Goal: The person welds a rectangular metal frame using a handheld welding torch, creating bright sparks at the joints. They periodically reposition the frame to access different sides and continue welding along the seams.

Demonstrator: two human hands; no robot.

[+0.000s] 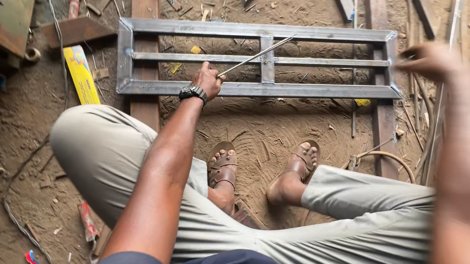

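One rectangular steel frame [257,61], three long bars, flat on dirt floor [284,133] across two wooden planks [145,27]. Two sandals [222,167]. One thin rod [254,57], gripped in closed left hand [208,79], slanting over frame. Right hand [432,60] blurred at frame's corner; grip indeterminable.

A: Left hand [208,79] at the near rail of the steel frame [257,61]; fist closed on a thin rod [256,56] slanting over the frame's middle upright.

B: Right hand [432,60]?

A: Blurred, at the frame's right end; grip unclear; yellow box [80,74] just left of the frame.
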